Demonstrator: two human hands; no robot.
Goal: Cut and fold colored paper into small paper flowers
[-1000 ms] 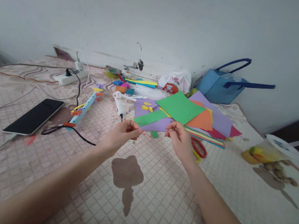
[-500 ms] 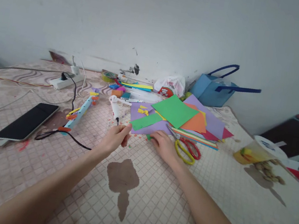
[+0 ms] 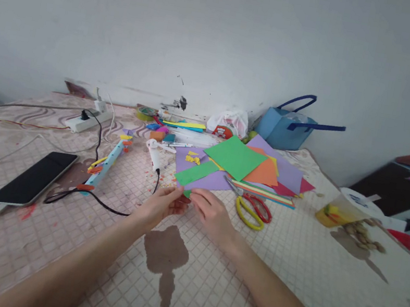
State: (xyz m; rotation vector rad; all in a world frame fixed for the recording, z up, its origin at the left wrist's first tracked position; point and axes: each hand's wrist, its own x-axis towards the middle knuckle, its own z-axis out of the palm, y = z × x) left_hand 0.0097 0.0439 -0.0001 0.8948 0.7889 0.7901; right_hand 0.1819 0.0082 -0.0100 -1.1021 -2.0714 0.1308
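Note:
A small green piece of paper (image 3: 187,192) is pinched between the fingertips of my two hands, just above the tablecloth. My left hand (image 3: 161,205) has its fingers curled in at the piece's left side. My right hand (image 3: 213,216) closes on it from the right, fingers pressed together. Just beyond them, a green paper strip (image 3: 196,172) lies on a purple sheet (image 3: 216,181), beside small yellow paper scraps (image 3: 193,158). Scissors (image 3: 249,215) with red and yellow handles rest right of my right hand. A white glue gun (image 3: 154,155) lies beyond my left hand.
Coloured sheets (image 3: 234,157) are piled at the back. On the left are a light-blue strip with coloured pieces (image 3: 108,164), a tablet (image 3: 34,177), cables and a power strip (image 3: 89,121). A plastic cup (image 3: 341,212) lies tilted at right; a blue bag (image 3: 284,129) stands behind.
My right hand has brought the small green piece left and nearer to me. My left hand has moved to meet it, and both hands now touch the piece.

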